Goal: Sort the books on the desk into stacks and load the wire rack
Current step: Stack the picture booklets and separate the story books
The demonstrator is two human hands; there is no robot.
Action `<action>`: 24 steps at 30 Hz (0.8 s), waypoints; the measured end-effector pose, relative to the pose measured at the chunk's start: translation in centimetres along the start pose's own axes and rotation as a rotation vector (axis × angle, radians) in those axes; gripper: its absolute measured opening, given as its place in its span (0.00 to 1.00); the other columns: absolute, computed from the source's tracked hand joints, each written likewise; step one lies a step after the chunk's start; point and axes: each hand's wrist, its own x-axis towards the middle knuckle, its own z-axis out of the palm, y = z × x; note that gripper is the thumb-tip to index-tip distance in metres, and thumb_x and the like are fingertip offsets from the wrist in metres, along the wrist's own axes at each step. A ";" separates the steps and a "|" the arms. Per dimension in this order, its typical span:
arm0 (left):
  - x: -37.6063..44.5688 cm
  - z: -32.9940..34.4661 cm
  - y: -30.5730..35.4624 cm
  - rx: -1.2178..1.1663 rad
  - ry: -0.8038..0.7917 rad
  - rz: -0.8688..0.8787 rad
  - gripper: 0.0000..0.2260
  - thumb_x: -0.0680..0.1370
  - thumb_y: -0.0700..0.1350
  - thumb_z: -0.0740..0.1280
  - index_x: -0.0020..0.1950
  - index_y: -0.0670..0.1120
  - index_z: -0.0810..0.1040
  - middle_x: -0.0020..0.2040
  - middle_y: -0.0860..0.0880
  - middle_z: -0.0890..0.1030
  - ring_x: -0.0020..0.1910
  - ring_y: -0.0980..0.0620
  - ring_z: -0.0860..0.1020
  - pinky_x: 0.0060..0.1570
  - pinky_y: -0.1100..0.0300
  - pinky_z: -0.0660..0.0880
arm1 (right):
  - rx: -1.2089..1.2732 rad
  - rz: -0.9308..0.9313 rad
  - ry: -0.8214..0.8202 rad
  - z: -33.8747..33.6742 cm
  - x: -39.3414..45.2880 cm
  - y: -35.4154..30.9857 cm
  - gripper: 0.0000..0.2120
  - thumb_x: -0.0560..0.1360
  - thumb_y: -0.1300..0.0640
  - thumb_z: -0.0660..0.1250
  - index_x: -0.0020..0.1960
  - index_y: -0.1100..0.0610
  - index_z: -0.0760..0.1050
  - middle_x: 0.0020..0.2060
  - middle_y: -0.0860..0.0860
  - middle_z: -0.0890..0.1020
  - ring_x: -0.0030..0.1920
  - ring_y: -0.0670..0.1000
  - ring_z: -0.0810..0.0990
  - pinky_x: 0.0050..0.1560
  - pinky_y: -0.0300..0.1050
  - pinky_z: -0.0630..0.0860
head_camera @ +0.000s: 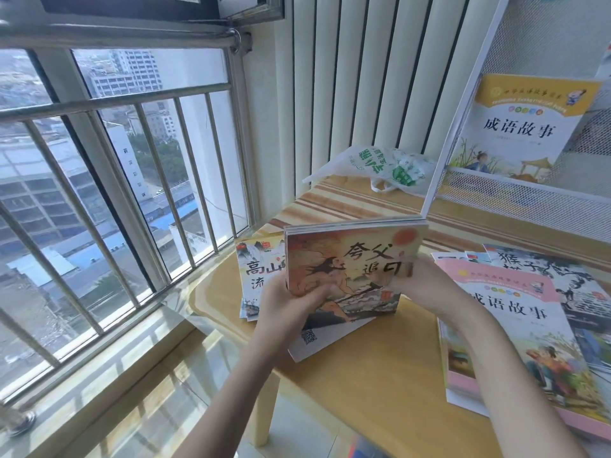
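Observation:
A bundle of thin picture books (357,256), front cover orange-brown with a running figure, stands upright on the wooden desk (380,375). My left hand (291,304) grips its lower left edge and my right hand (420,285) holds its right edge. Behind it on the left lies another thin book with a mountain painting (256,272). On the right lies a pink-covered book (515,322) over a spread of other books (545,269). The white wire rack (529,193) stands at the back right with a yellow-topped book (519,127) upright inside.
A white and green plastic bag (386,168) lies on the desk's far end by the rack's frame. A white sheet with a QR code (317,338) lies under the held bundle. A barred window (115,160) runs along the left; the desk's left edge drops to a tiled floor.

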 end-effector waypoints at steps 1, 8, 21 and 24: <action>-0.1 -0.2 -0.3 0.026 0.071 0.015 0.11 0.69 0.40 0.76 0.49 0.47 0.80 0.44 0.50 0.85 0.43 0.50 0.83 0.36 0.60 0.80 | -0.066 0.011 0.018 0.2 0.1 0.1 0.19 0.63 0.42 0.72 0.52 0.47 0.77 0.47 0.41 0.83 0.52 0.48 0.82 0.43 0.36 0.76; 5.9 -4.1 2.6 0.095 0.212 -0.300 0.13 0.70 0.48 0.77 0.48 0.44 0.77 0.41 0.46 0.84 0.36 0.52 0.84 0.38 0.56 0.82 | -0.048 0.056 0.300 3.9 7.0 -1.7 0.22 0.71 0.45 0.71 0.58 0.57 0.71 0.52 0.45 0.78 0.54 0.49 0.77 0.55 0.47 0.75; 6.1 -4.8 -2.7 0.457 0.247 -0.452 0.23 0.68 0.49 0.74 0.57 0.46 0.68 0.58 0.44 0.74 0.60 0.42 0.74 0.58 0.43 0.75 | -0.204 0.272 0.308 7.4 9.1 3.1 0.22 0.76 0.53 0.67 0.68 0.57 0.69 0.63 0.55 0.72 0.60 0.55 0.72 0.58 0.51 0.72; 6.3 -5.3 -2.0 0.253 0.259 -0.522 0.16 0.73 0.37 0.69 0.55 0.45 0.65 0.48 0.46 0.77 0.42 0.50 0.78 0.50 0.48 0.79 | 0.258 0.399 0.203 6.4 9.3 2.5 0.22 0.75 0.55 0.67 0.67 0.58 0.67 0.62 0.52 0.73 0.60 0.54 0.73 0.62 0.52 0.72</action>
